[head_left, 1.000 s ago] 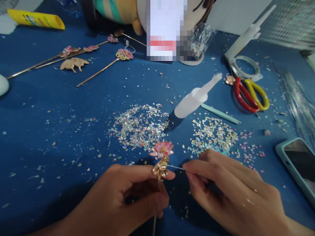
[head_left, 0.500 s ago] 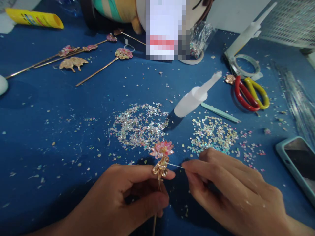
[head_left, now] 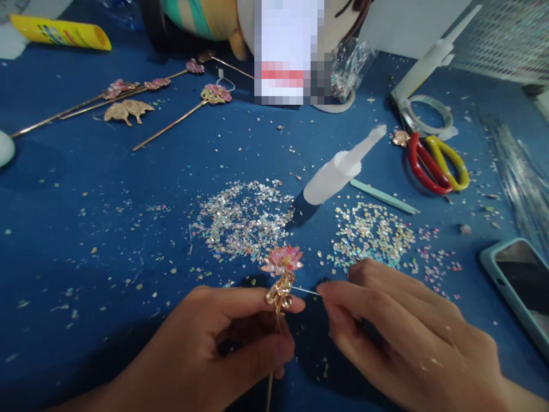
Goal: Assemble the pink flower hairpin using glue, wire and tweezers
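Observation:
Between thumb and fingers, my left hand (head_left: 223, 337) grips the stem of a gold hairpin (head_left: 281, 292) topped by a pink lotus-like flower (head_left: 283, 260). The pin is upright, its stem running down past my thumb. From the right, my right hand (head_left: 398, 326) pinches a thin whitish strand (head_left: 304, 290), whose far end meets the gold part just below the flower. Whether that strand is a thread or a fine stick I cannot tell. Beyond my hands lie a pile of shiny pale chips (head_left: 244, 220) and a second pile of chips (head_left: 373, 234).
A white nozzle bottle (head_left: 330, 180) stands behind the piles, with pale green tweezers (head_left: 384, 197) beside it. Red-and-yellow-handled scissors (head_left: 429, 166), a tape roll (head_left: 429, 114) and a phone (head_left: 523, 286) are at right. Further hairpins (head_left: 171, 123) and a yellow tube (head_left: 60, 32) lie back left.
Almost nothing differs. Both hands hold the same pose, and the strand stays against the gold part of the hairpin.

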The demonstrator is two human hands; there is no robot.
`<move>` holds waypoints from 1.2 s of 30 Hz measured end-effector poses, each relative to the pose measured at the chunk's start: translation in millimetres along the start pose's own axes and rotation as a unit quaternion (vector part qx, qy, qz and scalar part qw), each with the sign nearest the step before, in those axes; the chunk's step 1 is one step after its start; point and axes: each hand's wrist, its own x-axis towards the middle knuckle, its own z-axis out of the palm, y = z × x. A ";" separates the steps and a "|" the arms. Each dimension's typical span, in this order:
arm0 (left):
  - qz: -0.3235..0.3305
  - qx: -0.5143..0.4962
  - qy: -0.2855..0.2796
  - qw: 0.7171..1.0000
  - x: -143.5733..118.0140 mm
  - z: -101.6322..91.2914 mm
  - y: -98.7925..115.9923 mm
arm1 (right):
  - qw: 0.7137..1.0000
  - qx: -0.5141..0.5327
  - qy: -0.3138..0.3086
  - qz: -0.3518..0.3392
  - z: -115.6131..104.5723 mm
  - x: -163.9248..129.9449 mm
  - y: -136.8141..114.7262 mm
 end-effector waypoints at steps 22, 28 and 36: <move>0.082 -0.043 0.100 0.991 -5.1 -1.6 -10.2 | 0.993 0.111 -0.021 -0.023 -3.3 -5.9 0.9; 0.134 -0.028 0.172 0.976 -4.0 -1.5 -6.3 | 0.979 0.184 -0.048 -0.073 0.9 -3.1 4.4; 0.094 -0.037 0.092 0.991 -9.3 10.1 -2.3 | 0.976 0.166 -0.108 -0.094 11.6 -2.7 1.0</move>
